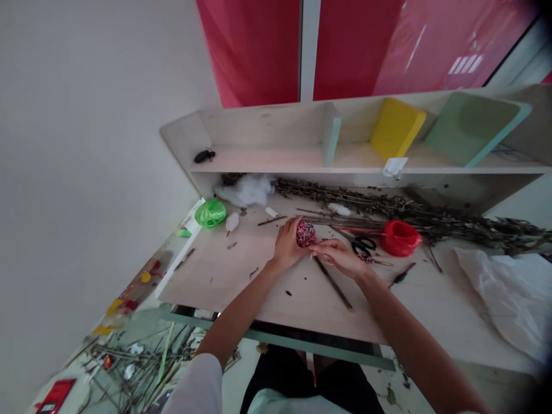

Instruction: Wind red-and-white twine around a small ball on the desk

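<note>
My left hand (286, 244) is closed round a rounded bundle of red, black and white patterned cloth (306, 234). At the bundle's lower edge, my right hand (338, 256) pinches with its fingertips; what lies between them is too small to make out. A thin brown stick (334, 283) runs down from just below the bundle toward the table's front edge, and its upper end is hidden by my fingers. Black-handled scissors (363, 246) lie right of my right hand, beside a scrap of the patterned cloth (367, 259).
A red twine roll (400, 238) stands at right, near a plastic bag (504, 293). Dry branches (371, 204) lie along the back. White stuffing (245, 191), a green twine ball (210, 213) and a white-wrapped stick head (232, 222) are at left. A shelf (267, 156) overhangs the back.
</note>
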The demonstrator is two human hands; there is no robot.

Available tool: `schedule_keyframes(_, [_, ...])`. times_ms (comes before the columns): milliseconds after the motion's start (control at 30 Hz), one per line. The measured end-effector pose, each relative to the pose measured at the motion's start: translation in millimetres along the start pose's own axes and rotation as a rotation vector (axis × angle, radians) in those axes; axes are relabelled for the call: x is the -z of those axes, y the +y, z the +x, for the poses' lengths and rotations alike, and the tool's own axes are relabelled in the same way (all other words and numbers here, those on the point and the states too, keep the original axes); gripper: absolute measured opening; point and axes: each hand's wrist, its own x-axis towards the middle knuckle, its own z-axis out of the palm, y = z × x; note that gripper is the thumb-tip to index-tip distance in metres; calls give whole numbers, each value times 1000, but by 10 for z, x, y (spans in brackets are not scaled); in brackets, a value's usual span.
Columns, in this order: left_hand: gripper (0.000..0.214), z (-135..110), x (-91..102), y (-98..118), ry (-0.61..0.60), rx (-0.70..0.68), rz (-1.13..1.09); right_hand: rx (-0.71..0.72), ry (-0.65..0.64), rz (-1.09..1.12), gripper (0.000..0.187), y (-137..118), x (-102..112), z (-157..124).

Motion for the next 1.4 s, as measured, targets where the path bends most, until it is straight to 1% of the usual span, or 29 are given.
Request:
schedule_keyframes(200, [90,-15,20,35,-30,-54,31,4,-41,12,29,-97,-50,-61])
schedule_keyframes(367, [90,-15,34,53,-49,-99,61,40,-50,91,27,-146,-22,-91])
schedule_keyframes(467, [91,-20,33,48,-51,-138,83,35,-55,96,25,-153,-8,-103])
schedule_keyframes(567, [88,-30,33,42,-49,-176,109,5,-79,63,24,-151,-30,-118])
schedule_keyframes(700, [80,-41,33,42,-48,-245,125,-71,-154,3,26,-132,-101,-125])
schedule_keyframes(800, [79,-48,26,44,-53,-271,133,-118,-197,-53,30,-107,-144,-115])
schedule_keyframes(900, [82,-51,10,35,-54,-249,133,-147,-211,-72,33,-93,-157,-108])
schedule_keyframes(1067, [85,-35,-21,-7,-28,-164,56,-137,-167,-44,31,-96,-127,-105])
schedule_keyframes(1267, [83,7,-49,-46,40,-6,-81,-111,-91,46,28,-66,-110,-64])
schedule_keyframes(1400, [81,33,-56,-62,96,38,-149,-76,-67,138,26,-46,-87,-25])
